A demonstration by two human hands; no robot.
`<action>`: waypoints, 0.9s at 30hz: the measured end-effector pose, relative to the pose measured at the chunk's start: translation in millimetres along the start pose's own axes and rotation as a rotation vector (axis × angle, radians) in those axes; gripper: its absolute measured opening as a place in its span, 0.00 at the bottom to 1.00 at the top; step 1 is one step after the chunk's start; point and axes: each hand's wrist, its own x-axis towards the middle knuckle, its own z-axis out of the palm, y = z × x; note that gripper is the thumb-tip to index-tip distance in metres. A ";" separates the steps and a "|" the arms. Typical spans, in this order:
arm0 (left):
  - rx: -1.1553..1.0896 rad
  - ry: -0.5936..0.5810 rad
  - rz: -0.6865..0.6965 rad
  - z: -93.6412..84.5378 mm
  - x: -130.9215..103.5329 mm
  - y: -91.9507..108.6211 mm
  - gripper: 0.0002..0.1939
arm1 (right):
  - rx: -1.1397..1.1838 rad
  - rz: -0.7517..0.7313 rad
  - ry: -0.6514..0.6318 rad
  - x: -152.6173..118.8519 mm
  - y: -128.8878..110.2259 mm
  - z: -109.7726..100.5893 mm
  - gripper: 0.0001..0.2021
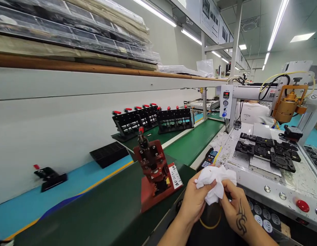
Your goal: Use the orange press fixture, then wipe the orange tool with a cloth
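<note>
Both hands are closed on a crumpled white cloth (216,182) low at the near edge of the table, the left hand (193,201) gripping it from the left and the right hand (235,206) pinching its lower right side, so the cloth sits bunched between them just above a dark round object I cannot make out. The red clamp jig (155,174) stands untouched just left of the hands on the green conveyor belt (194,141). Judging by that, the black fixtures (267,152) on the machine's white bed (296,177) remain unattended to, with the cloth work still in hand.
</note>
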 end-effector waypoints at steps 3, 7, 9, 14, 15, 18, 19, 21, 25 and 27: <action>-0.001 0.044 -0.019 4.2 1.6 -4.7 0.26 | -0.011 0.004 -0.046 -3.0 1.1 -5.4 0.16; -0.039 0.097 -0.048 6.7 4.1 -7.5 0.22 | -0.073 0.074 -0.104 -11.3 0.3 -16.7 0.17; -0.062 0.148 -0.026 3.0 9.0 -2.1 0.22 | -0.078 0.122 -0.130 -18.2 -3.6 -22.0 0.18; -0.100 0.292 0.105 -9.2 18.6 17.7 0.29 | 0.030 0.293 -0.095 -32.8 -18.4 -28.5 0.21; -0.091 0.280 0.101 -9.3 17.2 18.6 0.29 | 0.039 0.297 -0.076 -33.5 -19.7 -28.8 0.21; -0.063 0.218 0.052 -5.5 7.3 12.8 0.26 | -0.030 0.222 -0.041 -31.5 -17.3 -28.3 0.19; -0.060 0.204 0.041 -4.2 3.2 9.1 0.26 | -0.068 0.179 -0.033 -30.2 -15.1 -27.5 0.18; -0.062 0.188 0.027 -3.3 -4.3 1.0 0.28 | -0.128 0.084 0.006 -28.1 -11.0 -24.3 0.15; -0.087 0.166 -0.039 -7.7 -14.7 -11.8 0.31 | -0.196 -0.040 0.127 -28.0 -9.9 -13.2 0.10; -0.101 0.168 -0.056 -9.9 -17.9 -14.9 0.32 | -0.209 -0.063 0.163 -29.1 -11.0 -8.2 0.10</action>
